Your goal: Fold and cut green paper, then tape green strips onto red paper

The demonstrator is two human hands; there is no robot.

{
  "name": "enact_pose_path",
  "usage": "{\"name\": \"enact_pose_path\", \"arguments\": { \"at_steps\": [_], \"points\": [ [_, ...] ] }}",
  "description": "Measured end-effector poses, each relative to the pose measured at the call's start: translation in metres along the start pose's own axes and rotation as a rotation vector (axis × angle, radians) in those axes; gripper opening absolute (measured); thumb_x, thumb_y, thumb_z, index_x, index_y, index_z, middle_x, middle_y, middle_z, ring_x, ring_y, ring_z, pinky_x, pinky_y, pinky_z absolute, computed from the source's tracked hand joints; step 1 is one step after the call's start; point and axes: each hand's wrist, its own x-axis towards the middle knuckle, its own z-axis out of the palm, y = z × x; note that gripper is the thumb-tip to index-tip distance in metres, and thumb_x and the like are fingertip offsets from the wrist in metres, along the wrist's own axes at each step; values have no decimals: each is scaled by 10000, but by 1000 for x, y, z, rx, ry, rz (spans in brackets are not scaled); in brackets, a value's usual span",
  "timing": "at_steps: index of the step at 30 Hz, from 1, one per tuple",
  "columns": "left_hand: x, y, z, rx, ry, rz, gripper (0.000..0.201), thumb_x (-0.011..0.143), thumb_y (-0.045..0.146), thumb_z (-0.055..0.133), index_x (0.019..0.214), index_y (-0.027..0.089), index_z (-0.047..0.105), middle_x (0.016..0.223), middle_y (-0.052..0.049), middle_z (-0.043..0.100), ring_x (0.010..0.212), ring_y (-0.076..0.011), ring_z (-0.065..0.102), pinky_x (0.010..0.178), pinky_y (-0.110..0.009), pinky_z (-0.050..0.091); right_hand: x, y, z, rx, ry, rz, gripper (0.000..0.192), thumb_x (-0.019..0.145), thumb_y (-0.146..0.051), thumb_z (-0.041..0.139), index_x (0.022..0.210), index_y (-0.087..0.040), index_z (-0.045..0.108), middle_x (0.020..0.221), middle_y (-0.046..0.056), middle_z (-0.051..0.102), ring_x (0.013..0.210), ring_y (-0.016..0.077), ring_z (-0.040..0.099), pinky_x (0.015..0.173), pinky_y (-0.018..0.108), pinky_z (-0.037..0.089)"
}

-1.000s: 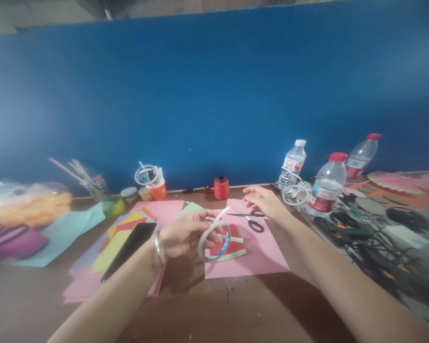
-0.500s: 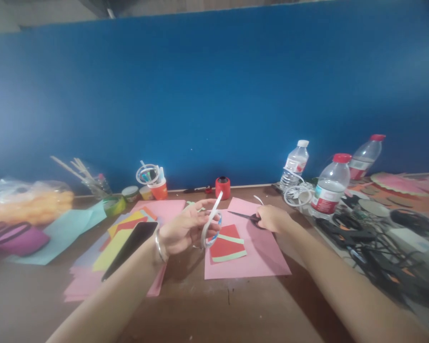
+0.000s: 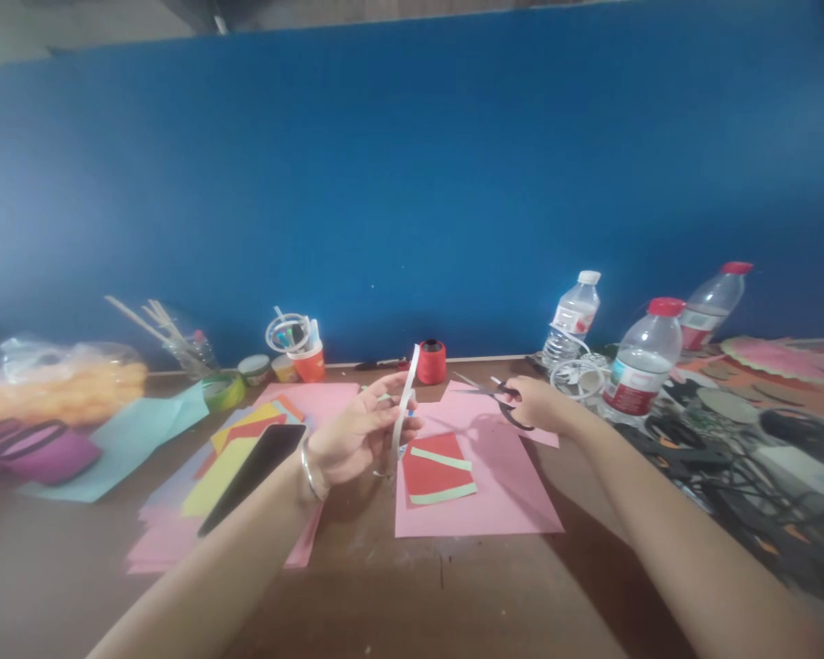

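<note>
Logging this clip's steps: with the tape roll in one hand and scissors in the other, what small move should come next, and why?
Probably bring the scissors across to the raised tape strip and snip it. The left hand holds the tape roll with a free end pulled upward, while the right hand grips the scissors off to the side, apart from the strip.

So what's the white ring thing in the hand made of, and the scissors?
The tape roll in the left hand looks like thin white paper or plastic tape; a loose strip stands up from it. The scissors in the right hand seem to have grey metal blades and dark, probably plastic, handles.
</note>
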Motion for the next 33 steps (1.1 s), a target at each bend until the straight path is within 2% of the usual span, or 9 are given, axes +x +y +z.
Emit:
{"name": "enact_pose_path", "arguments": {
  "at_steps": [4, 7, 11, 16, 23, 33],
  "points": [
    [0, 1, 2, 13, 12, 4, 388, 807, 101, 531, 1157, 246, 446, 961, -39, 580, 793, -130, 614, 740, -266, 476, -17, -23, -15, 139, -215, -174, 240, 701, -450, 571, 753, -219, 611, 698, 0, 621, 586, 145, 529, 515, 232, 340],
    [0, 1, 4, 27, 8, -4, 378, 811, 101, 526, 1150, 250, 454, 954, -36, 575, 790, -131, 617, 737, -264, 478, -27, -43, -20, 205, -298, -246, 290, 718, -471, 549, 620, -200, 583, 550, -16, 542, 462, 111, 440, 442, 230, 290],
    [0, 0, 4, 59, -11, -15, 381, 807, 108, 536, 1150, 254, 457, 955, -30, 556, 799, -137, 618, 729, -258, 482, -33, -58, -21, 227, -319, -292, 350, 690, -488, 578, 519, -189, 515, 489, -23, 463, 433, 102, 378, 409, 237, 239],
    [0, -1, 4, 94, -41, -55, 403, 802, 106, 541, 1164, 257, 448, 953, -39, 545, 770, -142, 624, 686, -261, 494, -35, -61, -20, 278, -343, -274, 368, 645, -477, 627, 477, -185, 480, 447, -32, 427, 412, 93, 354, 398, 237, 221],
    [-1, -1, 8, 95, -73, -59, 413, 798, 88, 537, 1170, 240, 438, 928, -46, 555, 741, -133, 626, 679, -267, 496, -32, -59, -20, 247, -437, -230, 397, 632, -524, 619, 520, -165, 491, 478, -20, 488, 439, 96, 415, 435, 238, 282],
    [-1, -3, 7, 111, -77, -50, 402, 810, 102, 526, 1171, 256, 443, 996, -48, 528, 771, -139, 624, 708, -281, 489, -33, -64, -21, 182, -401, -256, 442, 656, -562, 593, 499, -171, 459, 452, -35, 432, 431, 87, 374, 433, 244, 265]
  ]
}}
